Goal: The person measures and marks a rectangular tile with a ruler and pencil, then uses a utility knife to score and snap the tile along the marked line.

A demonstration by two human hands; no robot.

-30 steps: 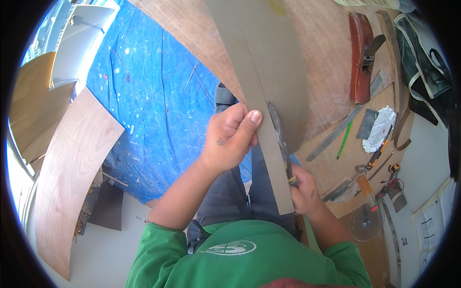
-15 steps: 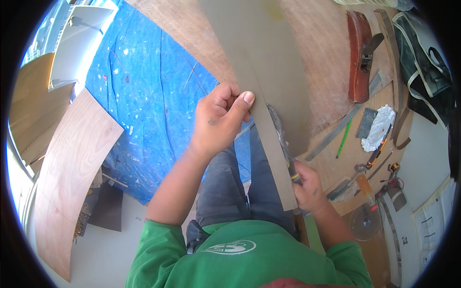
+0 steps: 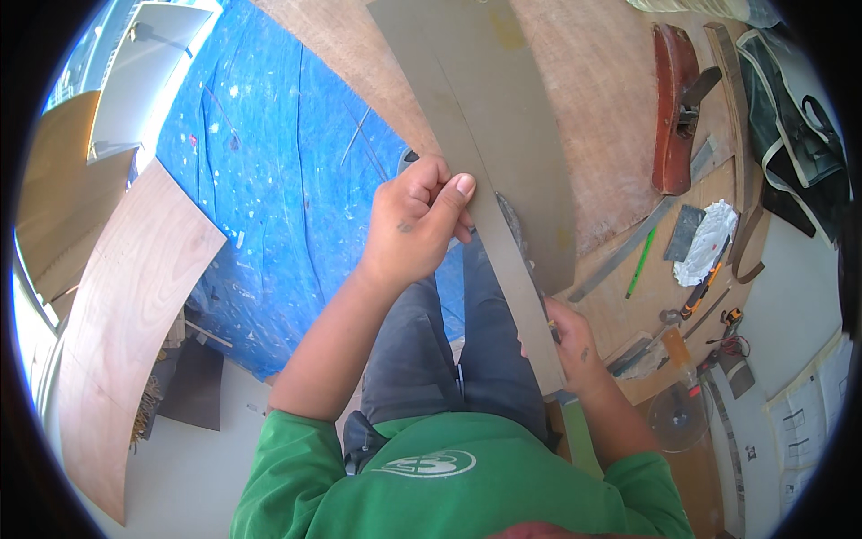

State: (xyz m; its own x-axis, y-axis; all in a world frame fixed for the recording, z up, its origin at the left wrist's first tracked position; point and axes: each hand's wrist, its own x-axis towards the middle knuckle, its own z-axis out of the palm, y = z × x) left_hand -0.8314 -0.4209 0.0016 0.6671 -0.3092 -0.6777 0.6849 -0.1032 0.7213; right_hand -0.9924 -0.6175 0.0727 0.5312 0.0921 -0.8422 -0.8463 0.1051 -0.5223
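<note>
My left hand (image 3: pixel 417 229), at the frame's centre, pinches the left edge of a long grey-brown strip (image 3: pixel 489 216) running from top centre down to lower right. My right hand (image 3: pixel 566 346), curled beside its lower end, grips something I cannot make out.

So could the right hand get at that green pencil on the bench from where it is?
Probably yes: the green pencil lies uncovered on the workbench, just beyond the right hand, with nothing between them. That hand would first have to leave the strip.
</note>
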